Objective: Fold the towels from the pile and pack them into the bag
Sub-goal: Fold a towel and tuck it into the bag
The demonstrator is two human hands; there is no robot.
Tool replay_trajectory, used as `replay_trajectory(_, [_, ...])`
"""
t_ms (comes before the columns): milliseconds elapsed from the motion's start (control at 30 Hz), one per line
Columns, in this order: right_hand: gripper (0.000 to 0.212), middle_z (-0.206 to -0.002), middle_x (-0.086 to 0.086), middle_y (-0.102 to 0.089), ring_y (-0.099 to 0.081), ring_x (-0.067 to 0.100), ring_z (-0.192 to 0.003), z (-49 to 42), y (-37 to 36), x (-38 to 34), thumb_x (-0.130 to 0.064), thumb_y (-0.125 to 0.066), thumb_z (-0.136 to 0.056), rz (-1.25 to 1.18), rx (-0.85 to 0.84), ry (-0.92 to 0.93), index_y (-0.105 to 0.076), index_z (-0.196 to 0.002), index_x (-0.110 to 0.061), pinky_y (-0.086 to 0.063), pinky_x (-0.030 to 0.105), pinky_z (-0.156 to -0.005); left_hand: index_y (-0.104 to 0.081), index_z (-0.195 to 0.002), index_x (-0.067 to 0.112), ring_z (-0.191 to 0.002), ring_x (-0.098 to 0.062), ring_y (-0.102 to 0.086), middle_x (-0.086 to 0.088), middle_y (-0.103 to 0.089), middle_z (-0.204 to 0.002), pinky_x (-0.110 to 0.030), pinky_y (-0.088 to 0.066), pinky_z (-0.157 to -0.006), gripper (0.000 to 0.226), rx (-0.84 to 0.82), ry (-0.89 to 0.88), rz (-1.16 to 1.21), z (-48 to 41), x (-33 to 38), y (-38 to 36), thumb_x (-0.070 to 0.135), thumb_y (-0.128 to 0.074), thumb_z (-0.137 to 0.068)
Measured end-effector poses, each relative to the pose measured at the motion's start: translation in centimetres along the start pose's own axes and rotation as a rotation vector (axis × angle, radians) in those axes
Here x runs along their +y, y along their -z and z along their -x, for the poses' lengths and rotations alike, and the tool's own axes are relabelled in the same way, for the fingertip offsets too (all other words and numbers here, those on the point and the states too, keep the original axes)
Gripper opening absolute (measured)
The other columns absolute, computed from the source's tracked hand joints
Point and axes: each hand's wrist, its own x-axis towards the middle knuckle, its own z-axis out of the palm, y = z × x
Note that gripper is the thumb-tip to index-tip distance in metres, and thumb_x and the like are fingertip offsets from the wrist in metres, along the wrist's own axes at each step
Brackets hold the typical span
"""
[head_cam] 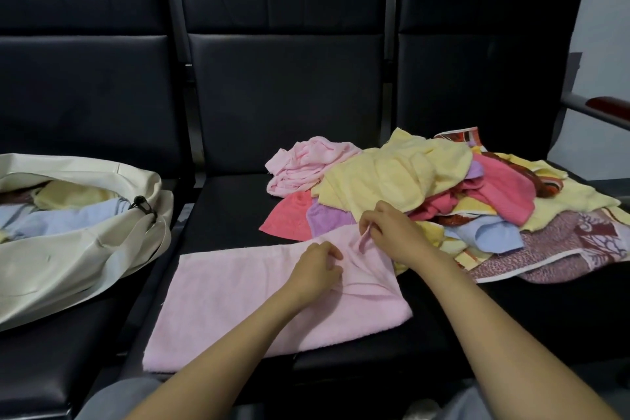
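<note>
On the pale pink terry towel [259,300], my right hand [392,232] is pinching the far corner; my left hand [317,269] is resting curled, its grip unclear. I should be aligning edges squarely.

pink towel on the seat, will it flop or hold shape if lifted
Probably floppy: the pink towel puckers into a ridge where the right hand pinches it. Likely light, since that small pinch raises the cloth. Pushed, it may bunch, like the creases by the left hand.
</note>
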Motion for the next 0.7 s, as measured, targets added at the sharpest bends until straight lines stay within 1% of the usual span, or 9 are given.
replay_trajectory(100, [0.021, -0.078, -0.004, -0.048, -0.048, 0.012, -0.064, -0.2, -0.3, -0.1, -0.005, -0.047, -0.093, -0.399, 0.096, -0.088, -0.061, -0.086, -0.018, -0.040, 0.022, -0.060, -0.055, -0.116, 0.014, -0.101, -0.015, -0.048, -0.003, -0.048, -0.118, -0.018, -0.032, -0.077, 0.024, 0.001, -0.013, 0.003, 0.2, -0.2, -0.3, 0.012, -0.054, -0.092])
replay_trajectory(167, [0.019, -0.071, 0.002, -0.051, -0.047, 0.018, -0.062, -0.5, -0.5, 0.4, -0.013, -0.045, -0.097, -0.613, 0.183, -0.242, -0.055, -0.081, -0.015, -0.038, 0.029, -0.058, -0.054, -0.117, 0.014, -0.107, -0.017, -0.049, -0.001, -0.046, -0.116, -0.018, -0.032, -0.079, 0.024, -0.012, -0.015, -0.011, 0.4, -0.2, -0.3, 0.013, -0.053, -0.093])
replay_trajectory(267, [0.024, -0.076, 0.006, -0.056, -0.052, 0.022, -0.066, -0.7, -1.1, 1.3, -0.018, -0.038, -0.100, -0.677, 0.218, -0.412, -0.054, -0.083, -0.016, -0.045, 0.037, -0.067, -0.051, -0.121, 0.016, -0.108, -0.017, -0.051, 0.000, -0.051, -0.119, -0.020, -0.037, -0.081, 0.028, 0.012, -0.043, 0.009, 0.5, 0.1, -0.1, 0.016, -0.056, -0.093])
replay_trajectory(300, [0.022, -0.080, 0.007, -0.057, -0.054, 0.023, -0.070, -0.6, -1.0, 1.2, -0.019, -0.037, -0.100, -0.655, 0.206, -0.429, -0.055, -0.089, -0.015, -0.048, 0.039, -0.070, -0.047, -0.125, 0.018, -0.104, -0.016, -0.054, -0.001, -0.054, -0.120, -0.020, -0.042, -0.080, 0.033, 0.031, -0.050, 0.132, 0.6, 0.4, 0.2, 0.020, -0.057, -0.094])
replay_trajectory(367, [0.018, -0.084, 0.005, -0.060, -0.057, 0.025, -0.078, -0.4, -0.5, 1.2, -0.017, -0.041, -0.099, -0.517, 0.198, -0.386, -0.058, -0.096, -0.012, -0.048, 0.036, -0.073, -0.033, -0.137, 0.023, -0.099, -0.016, -0.063, -0.005, -0.058, -0.121, -0.023, -0.050, -0.083, 0.048, -0.018, -0.012, 0.641, 0.8, 2.0, 0.9, 0.031, -0.055, -0.096])
replay_trajectory(433, [0.015, -0.084, 0.002, -0.061, -0.057, 0.022, -0.080, -0.1, 0.0, 1.2, -0.013, -0.047, -0.096, -0.356, 0.202, -0.318, -0.061, -0.095, -0.011, -0.042, 0.030, -0.069, -0.020, -0.144, 0.028, -0.103, -0.019, -0.066, -0.007, -0.058, -0.127, -0.033, -0.051, -0.094, 0.055, -0.109, 0.055, 0.988, 0.4, 2.9, 1.1, 0.038, -0.048, -0.097])
replay_trajectory(500, [0.015, -0.080, 0.000, -0.062, -0.057, 0.020, -0.078, 0.2, 0.3, 1.3, -0.011, -0.050, -0.093, -0.272, 0.199, -0.275, -0.062, -0.087, -0.015, -0.041, 0.029, -0.066, -0.024, -0.144, 0.025, -0.108, -0.019, -0.063, -0.007, -0.058, -0.127, -0.035, -0.048, -0.099, 0.049, -0.188, 0.100, 0.906, 0.3, 3.1, 0.8, 0.036, -0.043, -0.100])
replay_trajectory(600, [0.016, -0.079, 0.000, -0.062, -0.058, 0.020, -0.077, 0.7, 0.5, 1.1, -0.010, -0.050, -0.092, -0.192, 0.177, -0.205, -0.065, -0.086, -0.012, -0.045, 0.032, -0.068, -0.054, -0.126, 0.011, -0.106, -0.014, -0.059, -0.007, -0.061, -0.122, -0.026, -0.046, -0.098, 0.028, -0.203, 0.141, 0.630, 0.4, 2.0, 0.2, 0.016, -0.046, -0.100])
replay_trajectory(700, [0.013, -0.085, -0.002, -0.060, -0.055, 0.015, -0.079, 1.1, 0.5, 0.3, -0.013, -0.055, -0.090, -0.158, 0.090, -0.047, -0.068, -0.092, -0.010, -0.046, 0.033, -0.075, -0.066, -0.113, 0.011, -0.099, -0.012, -0.058, 0.001, -0.064, -0.112, -0.024, -0.046, -0.092, 0.023, -0.178, 0.040, 0.265, 0.4, 1.0, 1.2, 0.013, -0.052, -0.095])
